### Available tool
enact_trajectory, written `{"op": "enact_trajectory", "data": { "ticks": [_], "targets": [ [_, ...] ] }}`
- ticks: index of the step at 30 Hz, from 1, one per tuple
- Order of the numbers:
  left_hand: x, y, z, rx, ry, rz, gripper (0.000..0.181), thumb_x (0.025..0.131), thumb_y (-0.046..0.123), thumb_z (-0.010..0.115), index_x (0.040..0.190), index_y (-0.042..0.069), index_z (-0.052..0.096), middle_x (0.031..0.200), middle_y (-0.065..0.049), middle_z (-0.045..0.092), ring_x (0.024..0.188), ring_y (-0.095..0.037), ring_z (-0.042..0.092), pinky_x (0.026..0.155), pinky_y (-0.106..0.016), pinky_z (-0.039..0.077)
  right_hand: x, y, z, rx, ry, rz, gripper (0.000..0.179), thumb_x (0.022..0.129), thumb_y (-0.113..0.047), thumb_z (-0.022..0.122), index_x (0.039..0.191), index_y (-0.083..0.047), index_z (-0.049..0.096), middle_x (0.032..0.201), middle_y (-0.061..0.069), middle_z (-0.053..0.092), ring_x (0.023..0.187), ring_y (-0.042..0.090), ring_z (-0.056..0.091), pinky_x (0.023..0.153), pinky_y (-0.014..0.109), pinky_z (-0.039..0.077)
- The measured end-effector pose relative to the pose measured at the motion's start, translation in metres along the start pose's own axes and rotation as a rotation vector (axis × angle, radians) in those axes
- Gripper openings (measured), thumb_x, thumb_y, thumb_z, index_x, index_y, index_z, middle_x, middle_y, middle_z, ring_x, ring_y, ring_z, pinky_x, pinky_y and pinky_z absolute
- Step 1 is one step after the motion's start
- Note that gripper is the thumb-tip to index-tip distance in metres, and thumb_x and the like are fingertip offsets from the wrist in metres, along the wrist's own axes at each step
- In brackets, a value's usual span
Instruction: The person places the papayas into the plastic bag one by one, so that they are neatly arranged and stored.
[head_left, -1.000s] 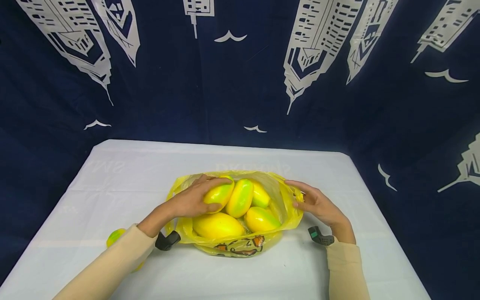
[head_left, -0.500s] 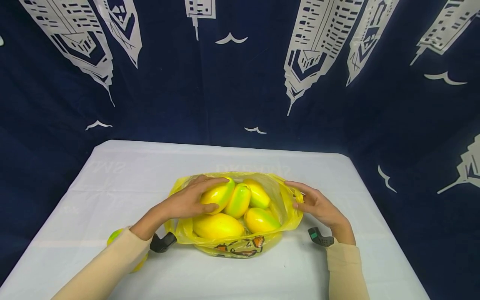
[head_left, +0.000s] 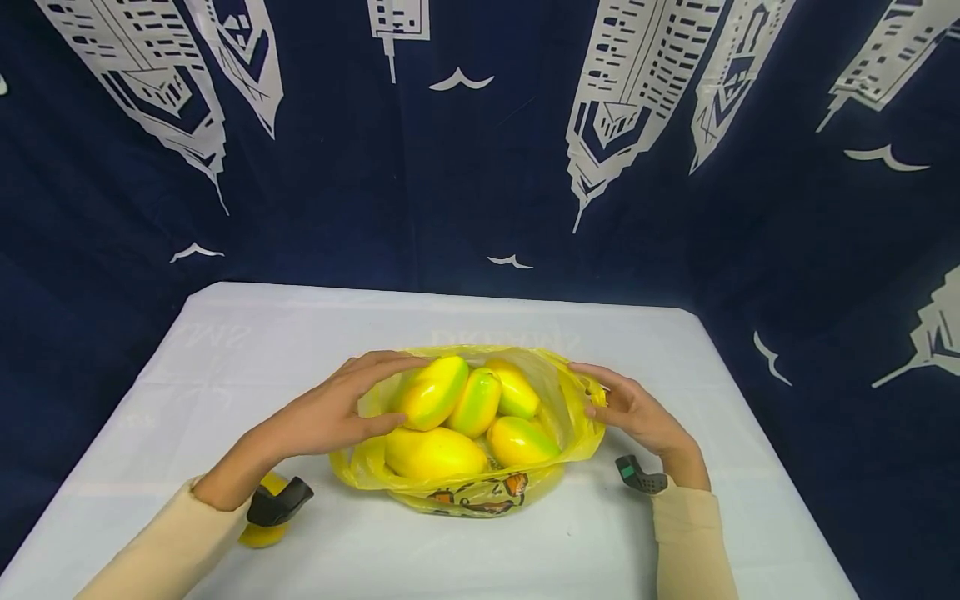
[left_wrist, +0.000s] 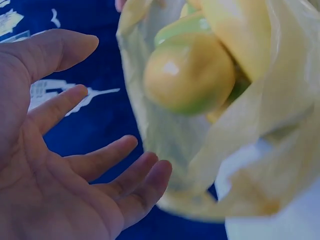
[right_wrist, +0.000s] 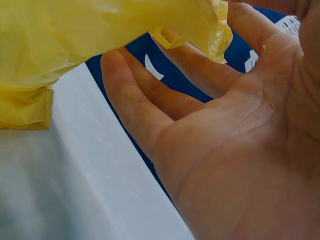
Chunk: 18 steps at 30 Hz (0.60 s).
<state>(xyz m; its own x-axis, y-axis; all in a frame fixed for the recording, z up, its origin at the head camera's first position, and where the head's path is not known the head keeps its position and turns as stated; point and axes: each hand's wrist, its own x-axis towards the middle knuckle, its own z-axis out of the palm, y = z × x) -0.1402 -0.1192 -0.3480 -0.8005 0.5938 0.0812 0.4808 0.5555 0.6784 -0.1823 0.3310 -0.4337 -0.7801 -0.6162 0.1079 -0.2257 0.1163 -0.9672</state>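
A yellow plastic bag [head_left: 573, 433] stands with its mouth spread wide, holding several yellow-green mangoes [head_left: 517, 440]. My left hand [head_left: 322, 412] is at the bag's left rim, fingers spread and relaxed, beside the upper-left mango [head_left: 435, 392]. In the left wrist view, a gap shows between the left hand [left_wrist: 55, 165] and that mango [left_wrist: 190, 75]; the palm is bare. On the other side, my right hand [head_left: 633, 408] holds the bag's right rim between thumb and fingers. The right wrist view shows those fingers [right_wrist: 132, 100] against the plastic, with the thumb mostly hidden.
Another mango [head_left: 262, 536] lies on the white table [head_left: 465, 558] left of the bag, partly hidden by the left wrist and its black wrist device [head_left: 279, 502]. A dark blue printed cloth [head_left: 480, 183] hangs behind the table.
My left hand has let go of the upper-left mango and drawn back to the left, which leaves that mango in the bag. The right hand has stayed on the rim.
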Motion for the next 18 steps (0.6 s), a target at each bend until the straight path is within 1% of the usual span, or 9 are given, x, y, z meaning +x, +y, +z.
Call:
{"op": "enact_trajectory", "data": {
  "ticks": [3,6,10,12,13,15,17,18],
  "targets": [
    [-0.014,0.002,-0.012,0.018,0.025,-0.013,0.065,0.094,0.025,0.071,0.151,0.031,0.043,0.155,-0.003,0.043,0.145,-0.035,0.034,0.109,-0.069,0.032,0.0,0.0,0.0,-0.004,-0.002,0.0,0.059,0.097,0.008,0.055,0.152,-0.002,0.037,0.156,-0.006,0.04,0.134,0.006,0.048,0.101,0.025,0.05],
    [-0.03,0.003,-0.025,0.035,0.042,-0.052,0.064,0.093,0.028,0.072,0.151,0.034,0.043,0.154,-0.004,0.044,0.143,-0.036,0.035,0.106,-0.07,0.036,0.001,0.0,0.0,-0.008,-0.004,-0.003,0.059,0.097,0.008,0.055,0.152,-0.001,0.036,0.156,-0.006,0.04,0.134,0.007,0.048,0.102,0.024,0.05],
    [-0.048,-0.003,-0.038,0.023,0.042,-0.082,0.06,0.093,0.032,0.072,0.148,0.036,0.046,0.153,-0.002,0.045,0.141,-0.033,0.04,0.102,-0.064,0.044,0.001,0.0,0.0,-0.01,-0.001,-0.002,0.059,0.097,0.007,0.055,0.152,-0.001,0.036,0.156,-0.008,0.04,0.135,0.005,0.047,0.102,0.023,0.049],
    [-0.057,-0.009,-0.043,0.007,0.037,-0.087,0.058,0.094,0.034,0.071,0.146,0.035,0.047,0.151,-0.002,0.046,0.138,-0.033,0.042,0.099,-0.06,0.046,0.001,0.0,0.001,-0.013,-0.002,-0.004,0.059,0.097,0.007,0.055,0.152,-0.001,0.036,0.155,-0.008,0.04,0.135,0.006,0.046,0.103,0.023,0.049],
    [-0.061,-0.011,-0.046,0.006,0.029,-0.105,0.057,0.093,0.036,0.071,0.145,0.037,0.047,0.151,0.0,0.047,0.136,-0.032,0.044,0.098,-0.057,0.048,0.0,0.001,0.001,-0.013,-0.002,-0.003,0.059,0.097,0.007,0.055,0.152,-0.001,0.036,0.155,-0.008,0.041,0.135,0.005,0.046,0.103,0.023,0.049],
    [-0.07,-0.016,-0.05,-0.002,0.007,-0.13,0.057,0.093,0.038,0.072,0.145,0.038,0.047,0.152,0.0,0.047,0.133,-0.033,0.046,0.096,-0.055,0.049,0.0,0.001,0.001,-0.01,0.001,0.002,0.059,0.097,0.007,0.055,0.152,-0.001,0.036,0.155,-0.009,0.041,0.135,0.005,0.046,0.103,0.023,0.048],
    [-0.078,-0.021,-0.055,0.005,-0.018,-0.157,0.059,0.09,0.041,0.074,0.143,0.041,0.047,0.151,0.003,0.047,0.131,-0.03,0.048,0.096,-0.05,0.05,0.001,0.001,0.001,-0.009,0.002,0.002,0.059,0.096,0.007,0.055,0.152,0.0,0.036,0.154,-0.009,0.041,0.135,0.005,0.046,0.103,0.023,0.049],
    [-0.082,-0.024,-0.057,0.012,-0.032,-0.163,0.06,0.089,0.042,0.075,0.142,0.043,0.047,0.151,0.005,0.047,0.13,-0.026,0.049,0.096,-0.046,0.051,0.001,0.001,0.001,-0.008,0.005,0.005,0.059,0.096,0.007,0.056,0.152,0.0,0.036,0.154,-0.009,0.041,0.135,0.005,0.047,0.103,0.023,0.049]
  ]
}}
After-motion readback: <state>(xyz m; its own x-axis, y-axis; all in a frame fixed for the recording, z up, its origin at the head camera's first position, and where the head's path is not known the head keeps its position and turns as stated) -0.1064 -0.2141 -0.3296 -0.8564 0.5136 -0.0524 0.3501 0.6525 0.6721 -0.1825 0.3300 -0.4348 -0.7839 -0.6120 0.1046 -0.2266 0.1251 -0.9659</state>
